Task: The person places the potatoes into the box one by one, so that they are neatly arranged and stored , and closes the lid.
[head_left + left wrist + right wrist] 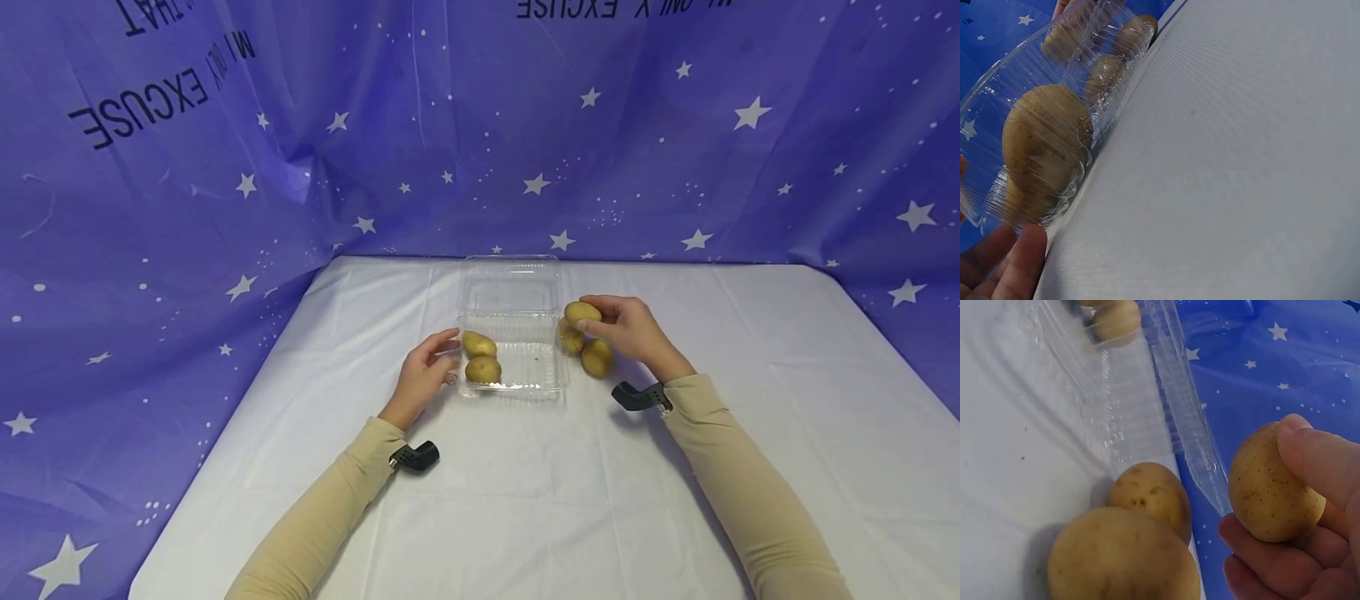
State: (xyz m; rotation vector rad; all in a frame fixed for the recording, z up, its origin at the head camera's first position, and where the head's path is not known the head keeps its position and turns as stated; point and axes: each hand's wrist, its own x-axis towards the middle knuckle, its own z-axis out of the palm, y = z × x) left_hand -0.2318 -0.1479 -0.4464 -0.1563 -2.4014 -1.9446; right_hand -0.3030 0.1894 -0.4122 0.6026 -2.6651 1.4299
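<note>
A clear plastic clamshell box (534,387) lies on the white table with its lid (510,293) folded back. Inside, along its left end, are two potatoes: one (478,342) behind the other (483,370). My left hand (422,379) is at the box's left side, fingers loosely bent and fingertips (1030,250) at its wall. To the right of the box, my right hand (632,329) holds a potato (1266,490) between thumb and fingers, raised above the table. Below that hand, two more potatoes (571,338) (597,358) lie just outside the box's right wall.
White cloth covers the table (525,492). A purple-blue curtain (480,150) with white stars and lettering hangs behind and at the sides. Each wrist carries a black camera mount, one on the left (417,457) and one on the right (637,397).
</note>
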